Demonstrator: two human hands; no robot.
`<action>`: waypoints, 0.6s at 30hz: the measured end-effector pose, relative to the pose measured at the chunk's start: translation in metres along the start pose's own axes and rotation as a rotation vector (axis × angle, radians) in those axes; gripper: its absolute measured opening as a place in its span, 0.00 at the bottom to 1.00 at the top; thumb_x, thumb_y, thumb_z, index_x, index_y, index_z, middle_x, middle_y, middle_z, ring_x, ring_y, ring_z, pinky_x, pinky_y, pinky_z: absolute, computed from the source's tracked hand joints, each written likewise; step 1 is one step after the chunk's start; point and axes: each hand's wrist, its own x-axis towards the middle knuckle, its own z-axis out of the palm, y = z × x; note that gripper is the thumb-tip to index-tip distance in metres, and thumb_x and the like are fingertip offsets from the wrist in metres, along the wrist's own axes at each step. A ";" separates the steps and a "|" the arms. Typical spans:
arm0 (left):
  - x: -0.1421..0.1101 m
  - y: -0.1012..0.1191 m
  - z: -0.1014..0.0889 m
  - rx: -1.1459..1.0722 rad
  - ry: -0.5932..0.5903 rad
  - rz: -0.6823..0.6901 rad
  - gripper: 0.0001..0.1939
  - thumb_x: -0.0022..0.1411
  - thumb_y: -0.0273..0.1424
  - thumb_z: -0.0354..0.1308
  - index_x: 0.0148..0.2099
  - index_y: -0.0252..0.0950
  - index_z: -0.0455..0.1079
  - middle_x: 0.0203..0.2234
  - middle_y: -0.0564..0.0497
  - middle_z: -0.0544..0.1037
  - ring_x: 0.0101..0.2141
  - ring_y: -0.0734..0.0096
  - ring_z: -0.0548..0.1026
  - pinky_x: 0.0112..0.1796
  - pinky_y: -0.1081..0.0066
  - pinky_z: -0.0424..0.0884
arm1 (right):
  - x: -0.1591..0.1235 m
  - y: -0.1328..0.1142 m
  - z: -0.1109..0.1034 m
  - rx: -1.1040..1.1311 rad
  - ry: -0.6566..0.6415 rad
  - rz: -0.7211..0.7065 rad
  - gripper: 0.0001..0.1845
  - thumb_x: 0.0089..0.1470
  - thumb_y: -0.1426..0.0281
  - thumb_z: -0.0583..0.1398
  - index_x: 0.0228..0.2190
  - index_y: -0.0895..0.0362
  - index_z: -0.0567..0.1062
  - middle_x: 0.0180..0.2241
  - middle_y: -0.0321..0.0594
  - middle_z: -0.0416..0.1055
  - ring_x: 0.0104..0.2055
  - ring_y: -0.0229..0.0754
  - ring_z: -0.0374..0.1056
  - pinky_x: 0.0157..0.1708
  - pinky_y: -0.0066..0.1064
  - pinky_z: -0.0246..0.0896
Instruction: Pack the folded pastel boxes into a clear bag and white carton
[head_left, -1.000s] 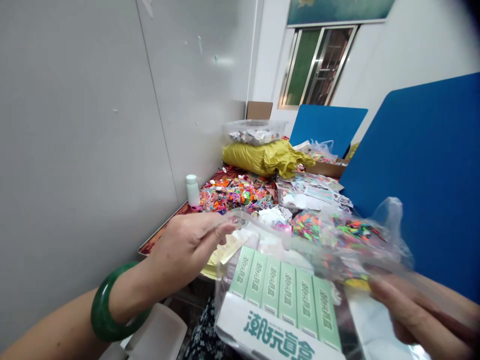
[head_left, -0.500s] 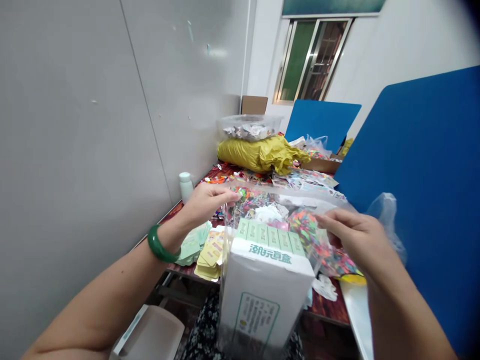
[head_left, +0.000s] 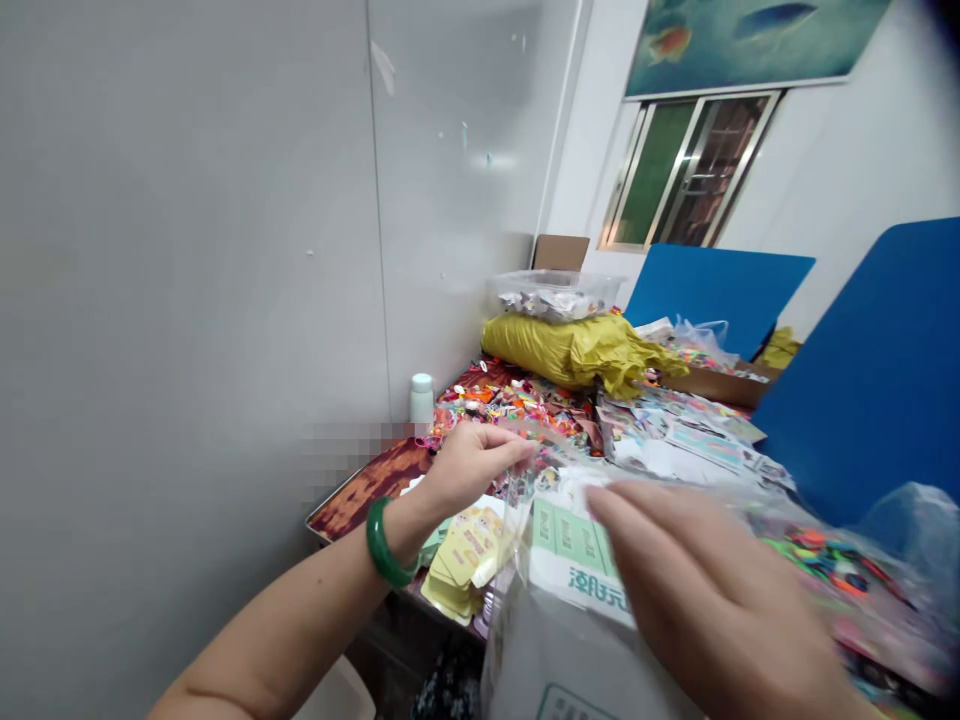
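My left hand [head_left: 476, 465] pinches the upper edge of a clear plastic bag [head_left: 517, 535] between thumb and fingers, and a green jade bangle [head_left: 384, 543] circles that wrist. Inside the bag stands a white carton [head_left: 577, 570] with green printing and Chinese lettering. My right hand [head_left: 697, 595], blurred by motion, lies over the bag beside the carton's top with its fingers together. Below my left hand lies a stack of pale yellow and green printed cards [head_left: 461, 560]. The carton's lower part runs out of the frame.
The reddish table [head_left: 367, 482] holds a heap of colourful small pieces [head_left: 510, 400], printed sheets [head_left: 682, 440], a white bottle [head_left: 421, 398], a yellow sack [head_left: 577, 352] and a clear tub [head_left: 555, 295]. Blue boards [head_left: 870, 380] stand at the right; a grey wall [head_left: 187, 300] runs along the left.
The carton in its bag has sunk lower in view and partly left the frame. My right hand has moved from the bag's right side onto the carton's top. The whole scene has shifted right.
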 end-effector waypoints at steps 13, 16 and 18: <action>-0.015 0.012 0.000 0.097 0.099 0.226 0.13 0.57 0.26 0.51 0.20 0.33 0.65 0.17 0.58 0.60 0.22 0.78 0.58 0.23 0.76 0.55 | 0.064 -0.001 0.062 -0.110 -0.087 -0.190 0.14 0.58 0.80 0.49 0.34 0.68 0.75 0.28 0.51 0.72 0.29 0.46 0.67 0.27 0.36 0.61; -0.015 0.012 -0.004 0.085 0.064 0.213 0.16 0.60 0.30 0.53 0.21 0.32 0.69 0.16 0.58 0.62 0.21 0.78 0.60 0.23 0.75 0.55 | 0.070 0.017 0.059 0.035 -0.029 0.063 0.12 0.59 0.76 0.51 0.30 0.61 0.73 0.28 0.46 0.72 0.30 0.44 0.68 0.30 0.34 0.62; -0.016 0.011 -0.007 0.040 0.047 0.178 0.15 0.61 0.34 0.55 0.24 0.33 0.74 0.17 0.55 0.68 0.21 0.77 0.63 0.23 0.75 0.58 | 0.066 0.045 0.048 0.139 0.021 0.317 0.11 0.60 0.73 0.51 0.32 0.58 0.73 0.29 0.45 0.73 0.30 0.43 0.68 0.30 0.34 0.62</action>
